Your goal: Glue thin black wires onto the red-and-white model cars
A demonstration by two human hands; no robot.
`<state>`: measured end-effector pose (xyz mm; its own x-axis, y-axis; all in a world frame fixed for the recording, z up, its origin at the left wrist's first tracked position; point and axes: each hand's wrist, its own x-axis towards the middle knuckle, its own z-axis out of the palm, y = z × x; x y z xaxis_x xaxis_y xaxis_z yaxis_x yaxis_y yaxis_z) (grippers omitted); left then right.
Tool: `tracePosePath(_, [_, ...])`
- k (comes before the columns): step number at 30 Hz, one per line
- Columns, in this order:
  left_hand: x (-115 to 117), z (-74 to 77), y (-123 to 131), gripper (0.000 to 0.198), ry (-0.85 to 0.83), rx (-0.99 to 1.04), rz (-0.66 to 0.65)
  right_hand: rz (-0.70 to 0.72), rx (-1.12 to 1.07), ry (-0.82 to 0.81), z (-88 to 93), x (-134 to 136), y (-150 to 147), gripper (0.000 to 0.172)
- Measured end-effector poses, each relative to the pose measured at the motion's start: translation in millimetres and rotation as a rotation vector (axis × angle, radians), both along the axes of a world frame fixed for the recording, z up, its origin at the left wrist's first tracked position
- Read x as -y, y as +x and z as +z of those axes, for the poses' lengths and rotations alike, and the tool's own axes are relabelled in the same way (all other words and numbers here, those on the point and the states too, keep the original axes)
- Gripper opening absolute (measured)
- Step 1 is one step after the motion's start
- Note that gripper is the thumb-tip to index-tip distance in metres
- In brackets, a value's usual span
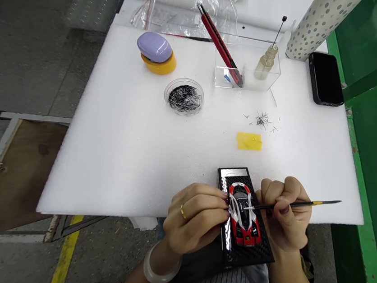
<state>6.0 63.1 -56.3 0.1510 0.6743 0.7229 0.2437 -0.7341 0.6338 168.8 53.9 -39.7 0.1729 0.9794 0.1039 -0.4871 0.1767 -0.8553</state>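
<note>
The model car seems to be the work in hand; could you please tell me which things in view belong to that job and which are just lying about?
Likely part of the job:
model car
black base beneath it
thin tool in the right hand
black strands, perhaps

Likely just lying about:
phone
dotted cylinder
purple-topped yellow object

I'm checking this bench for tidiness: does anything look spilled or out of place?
Yes: loose black strands lie scattered beyond the yellow tape, looking spilled, whereas similar strands sit contained in the clear round dish; possibly deliberate.

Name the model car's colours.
The model car is red, white and black, best in head view.
</note>
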Motion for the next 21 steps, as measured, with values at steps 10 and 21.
tracePosePath(10, [4,10.0,3,0.01,-0.014,-0.096,0.014,-0.15,0.044,-0.012,8.3,-4,16,0.021])
tracePosePath(21, [4,23.9,65,0.023,0.085,-0.244,0.19,-0.067,0.823,-0.202,39.0,39,87,0.018])
